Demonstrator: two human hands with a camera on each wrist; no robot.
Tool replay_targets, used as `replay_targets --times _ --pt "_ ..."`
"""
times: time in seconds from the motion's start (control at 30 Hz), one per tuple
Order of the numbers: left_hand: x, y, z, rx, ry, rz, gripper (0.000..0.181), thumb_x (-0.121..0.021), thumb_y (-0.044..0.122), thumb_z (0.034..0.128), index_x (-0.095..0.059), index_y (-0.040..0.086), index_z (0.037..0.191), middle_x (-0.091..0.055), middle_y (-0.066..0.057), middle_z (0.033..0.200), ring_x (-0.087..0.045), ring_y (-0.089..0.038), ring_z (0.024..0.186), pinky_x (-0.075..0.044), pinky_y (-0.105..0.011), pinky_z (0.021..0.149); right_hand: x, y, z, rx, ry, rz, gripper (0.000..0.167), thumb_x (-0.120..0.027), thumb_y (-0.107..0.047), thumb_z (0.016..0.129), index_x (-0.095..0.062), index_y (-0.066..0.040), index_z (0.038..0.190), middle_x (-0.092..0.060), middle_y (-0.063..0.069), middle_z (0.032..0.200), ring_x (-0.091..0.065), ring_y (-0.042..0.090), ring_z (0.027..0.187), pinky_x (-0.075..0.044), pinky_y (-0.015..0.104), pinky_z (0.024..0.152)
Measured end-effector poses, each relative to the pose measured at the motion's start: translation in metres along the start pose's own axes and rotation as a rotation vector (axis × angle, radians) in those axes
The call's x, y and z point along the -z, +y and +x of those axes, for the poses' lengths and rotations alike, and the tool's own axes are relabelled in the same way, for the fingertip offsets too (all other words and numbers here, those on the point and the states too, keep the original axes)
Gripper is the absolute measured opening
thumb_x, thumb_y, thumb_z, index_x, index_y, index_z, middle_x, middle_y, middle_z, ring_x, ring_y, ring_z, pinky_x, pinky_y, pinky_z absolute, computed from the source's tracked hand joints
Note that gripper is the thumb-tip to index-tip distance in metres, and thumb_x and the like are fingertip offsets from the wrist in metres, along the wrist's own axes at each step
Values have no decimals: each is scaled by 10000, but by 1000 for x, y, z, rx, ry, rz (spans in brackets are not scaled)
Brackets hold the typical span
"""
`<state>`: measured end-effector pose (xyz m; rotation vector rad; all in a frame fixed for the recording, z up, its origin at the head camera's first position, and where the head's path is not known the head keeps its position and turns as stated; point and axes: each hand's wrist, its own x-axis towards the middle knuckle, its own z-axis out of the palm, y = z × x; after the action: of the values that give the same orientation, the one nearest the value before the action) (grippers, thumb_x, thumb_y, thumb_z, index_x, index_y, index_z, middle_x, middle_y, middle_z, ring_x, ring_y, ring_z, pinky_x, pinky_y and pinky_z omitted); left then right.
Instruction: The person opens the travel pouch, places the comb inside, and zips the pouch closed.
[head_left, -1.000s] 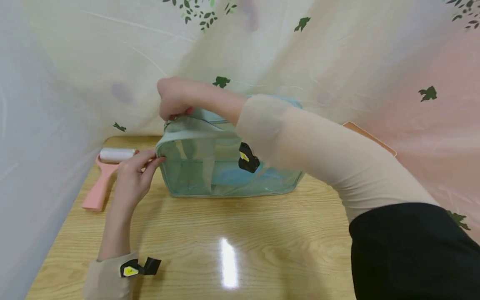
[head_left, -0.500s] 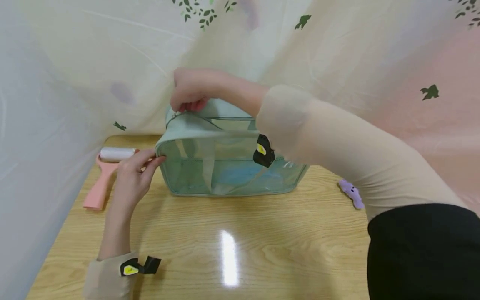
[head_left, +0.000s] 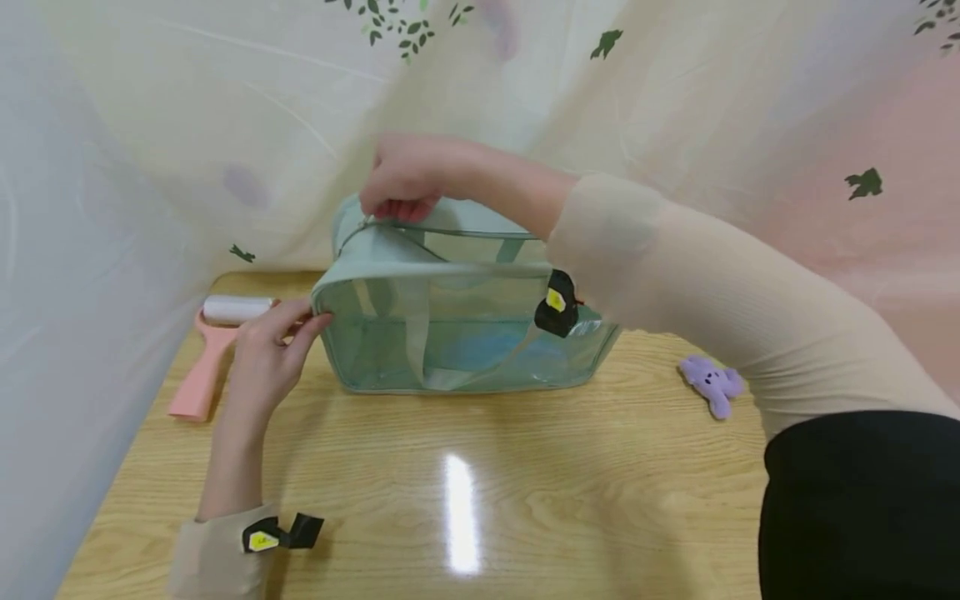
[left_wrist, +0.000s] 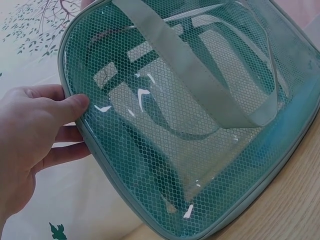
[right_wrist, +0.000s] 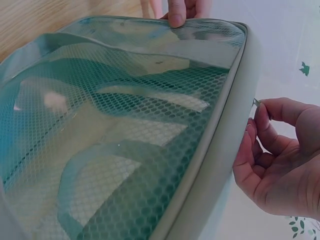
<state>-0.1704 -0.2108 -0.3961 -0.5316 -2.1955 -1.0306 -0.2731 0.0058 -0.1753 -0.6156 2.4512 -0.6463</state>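
Observation:
A see-through green bag with a mesh pattern and pale green trim stands upright on the table. My left hand pinches its left edge, thumb on the clear front panel in the left wrist view. At the top of the bag my right hand pinches a small metal zipper pull, its other fingers curled. Right of the pull, a gap shows along the zipper line. Something blue shows through the lower front panel; its kind is unclear. My right forearm hides the bag's upper right part.
A pink-handled lint roller with a white roll lies left of the bag, beside my left hand. A small purple plush toy lies to the right on the wooden table. A printed cloth hangs behind.
My right hand has moved right along the bag's top with the zipper pull. The purple plush toy has come into view from behind my arm. My left hand has stayed put.

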Motion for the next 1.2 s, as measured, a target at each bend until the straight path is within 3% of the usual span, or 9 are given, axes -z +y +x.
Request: replay_targets --times 0.33,0.53,0.87,1.2 --pt "0 1 2 0 3 -9 110 -758 -65 872 -754 -10 968 -779 -151 883 -536 237 862 -448 -6 772 7 13 -8 -25 21 44 219 -614 -208 959 -645 -75 788 -557 -47 637 -506 114 667 -500 224 661" --pt "0 1 1 0 0 -23 113 -758 -69 870 -754 -14 968 -778 -155 889 -551 222 878 -459 -6 775 11 22 -13 -28 6 86 259 -616 -208 963 -642 -99 730 -557 -47 640 -516 124 687 -505 231 694" --pt "1 1 3 -1 -6 -34 111 -757 -49 877 -758 13 969 -769 -125 899 -576 180 877 -463 -13 779 20 36 -30 11 3 125 274 -619 -198 976 -609 -81 729 -541 -44 658 -485 135 697 -498 250 723" --pt "3 3 1 24 -11 -27 92 -754 -49 885 -750 11 954 -764 -131 896 -572 184 868 -464 -13 768 28 48 -40 -40 -15 115 229 -628 -229 1004 -629 -45 869 -586 -52 725 -521 129 746 -505 243 756"
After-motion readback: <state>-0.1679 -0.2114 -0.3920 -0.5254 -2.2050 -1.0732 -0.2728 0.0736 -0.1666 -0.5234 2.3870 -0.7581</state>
